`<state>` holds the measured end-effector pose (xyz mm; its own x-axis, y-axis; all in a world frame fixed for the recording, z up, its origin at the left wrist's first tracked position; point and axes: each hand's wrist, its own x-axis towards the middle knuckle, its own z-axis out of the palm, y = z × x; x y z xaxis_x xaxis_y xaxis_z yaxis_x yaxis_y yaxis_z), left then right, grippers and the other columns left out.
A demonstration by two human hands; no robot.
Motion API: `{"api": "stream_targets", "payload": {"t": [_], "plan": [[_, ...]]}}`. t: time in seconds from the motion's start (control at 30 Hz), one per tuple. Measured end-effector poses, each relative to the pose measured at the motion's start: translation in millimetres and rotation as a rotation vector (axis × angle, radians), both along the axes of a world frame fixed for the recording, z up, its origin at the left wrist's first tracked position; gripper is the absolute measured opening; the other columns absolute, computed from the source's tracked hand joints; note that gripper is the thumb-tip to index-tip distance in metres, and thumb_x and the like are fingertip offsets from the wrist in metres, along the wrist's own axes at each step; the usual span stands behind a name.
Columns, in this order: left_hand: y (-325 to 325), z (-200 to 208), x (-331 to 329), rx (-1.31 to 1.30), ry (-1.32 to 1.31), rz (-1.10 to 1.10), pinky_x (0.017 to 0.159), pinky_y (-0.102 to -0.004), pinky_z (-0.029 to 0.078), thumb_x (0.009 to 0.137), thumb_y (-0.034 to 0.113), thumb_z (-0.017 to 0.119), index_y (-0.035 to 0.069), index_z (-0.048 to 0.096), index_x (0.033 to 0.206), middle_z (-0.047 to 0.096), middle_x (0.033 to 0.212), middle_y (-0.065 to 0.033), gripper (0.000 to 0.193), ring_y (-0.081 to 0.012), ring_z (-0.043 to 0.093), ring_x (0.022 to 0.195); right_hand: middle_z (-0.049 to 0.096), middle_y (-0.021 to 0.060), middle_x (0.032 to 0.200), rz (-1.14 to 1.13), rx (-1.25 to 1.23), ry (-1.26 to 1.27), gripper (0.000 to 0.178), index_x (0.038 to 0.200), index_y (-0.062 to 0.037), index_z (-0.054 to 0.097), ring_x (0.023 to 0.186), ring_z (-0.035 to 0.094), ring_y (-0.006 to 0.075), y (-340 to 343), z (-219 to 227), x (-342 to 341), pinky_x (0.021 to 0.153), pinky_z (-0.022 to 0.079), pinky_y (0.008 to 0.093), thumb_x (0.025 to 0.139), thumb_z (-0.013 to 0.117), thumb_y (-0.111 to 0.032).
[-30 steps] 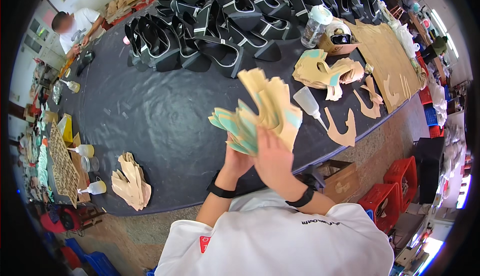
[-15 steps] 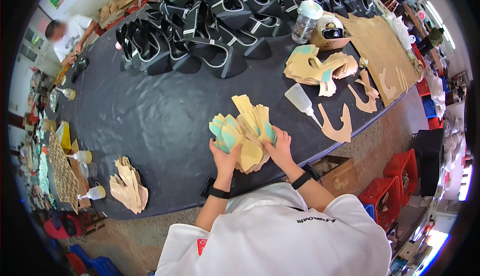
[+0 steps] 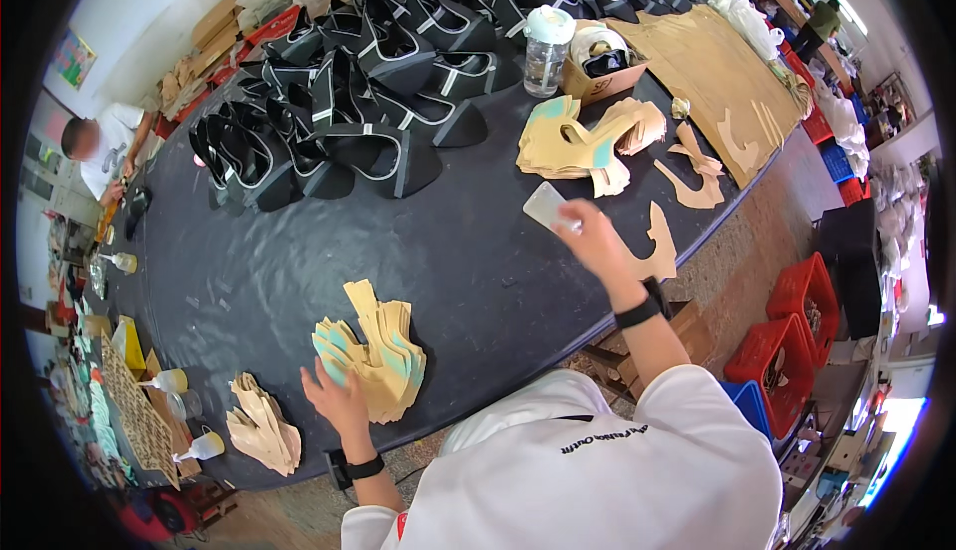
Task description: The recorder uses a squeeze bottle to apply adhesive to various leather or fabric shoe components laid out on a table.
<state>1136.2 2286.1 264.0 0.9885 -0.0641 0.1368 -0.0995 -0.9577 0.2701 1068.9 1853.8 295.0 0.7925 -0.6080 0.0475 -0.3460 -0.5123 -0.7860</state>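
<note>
My left hand [image 3: 341,401] rests against the near left edge of a fanned stack of tan cut pieces [image 3: 383,361] with teal patches, its fingers spread. At the right, my right hand [image 3: 595,238] closes around the neck end of a translucent white squeeze bottle [image 3: 543,205]; the nozzle is hidden by the hand. Just beyond the bottle lies a second stack of curved tan pieces [image 3: 558,147] with teal marks. A single curved tan piece [image 3: 657,241] lies partly behind my right hand. Further right are more loose tan pieces [image 3: 697,177].
Many black wedge shoes [image 3: 368,142] crowd the table's far side. A clear drink bottle [image 3: 548,52] and a small carton [image 3: 602,82] stand beside a cardboard sheet [image 3: 717,72]. Another tan stack [image 3: 261,426] and glue bottles [image 3: 204,445] sit left. A person [image 3: 110,152] works far left.
The stack that both hands held has shifted left and now lies on the table by my left hand. My right hand has let go of it and moved right onto the squeeze bottle.
</note>
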Motion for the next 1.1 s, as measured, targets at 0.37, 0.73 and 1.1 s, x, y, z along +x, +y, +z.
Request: {"api": "stream_targets", "payload": {"t": [0.37,0.73,1.1], "plan": [[-184,14,21,-0.376,0.206,-0.496,0.097,-0.0457,0.027,0.077,0.02,0.06,0.004,0.048,0.115,0.034,0.126,-0.0244,0.044,-0.04,0.03,0.118,0.056,0.0118,0.092,0.052,0.32,0.337,0.071,0.11,0.0018,0.046,0.085,0.056,0.0245,-50,-75,48,0.075,0.045,0.0327,0.055,0.077,-0.031],[-103,-49,9,-0.037,-0.079,0.064,0.095,-0.0476,0.028,0.079,0.014,0.054,-0.005,0.042,0.116,0.036,0.122,-0.0291,0.044,-0.0439,0.035,0.112,0.055,0.0078,0.09,0.167,1.234,-0.314,0.037,0.109,-0.0014,0.046,0.082,0.06,0.0229,-32,-20,61,0.066,0.051,0.0321,0.079,0.061,-0.017],[-149,1,37,-0.3,0.051,-0.156,0.095,-0.0436,0.031,0.079,0.017,0.055,-0.004,0.043,0.117,0.033,0.127,-0.0278,0.044,-0.0418,0.035,0.114,0.049,0.0069,0.097,0.143,1.257,-0.248,0.047,0.116,-0.0015,0.039,0.088,0.057,0.0244,-35,-24,70,0.075,0.049,0.0349,0.083,0.056,-0.03]]}}
